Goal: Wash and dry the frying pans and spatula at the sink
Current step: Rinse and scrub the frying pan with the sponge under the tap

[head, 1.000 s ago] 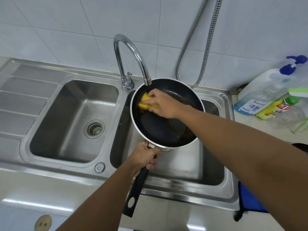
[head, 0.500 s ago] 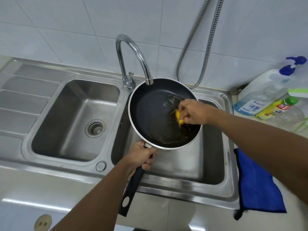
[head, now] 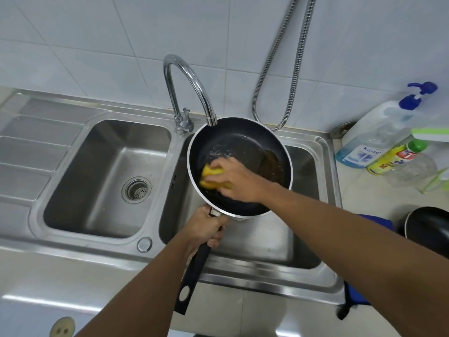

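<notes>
A black frying pan with a pale rim is held tilted over the right sink basin. My left hand grips its black handle close to the pan. My right hand presses a yellow sponge against the pan's lower left inner surface. Brownish residue and a few suds show on the pan's right and middle. A second black pan lies on the counter at the right edge. No spatula is in view.
The curved tap ends just above the pan's far rim. The left basin holds only its drain. A metal hose hangs on the tiled wall. Soap and detergent bottles stand at right. A blue cloth lies under my right arm.
My right hand swept the sponge from the pan's right side to its lower left. The left hand kept its hold on the handle. The second pan came into view.
</notes>
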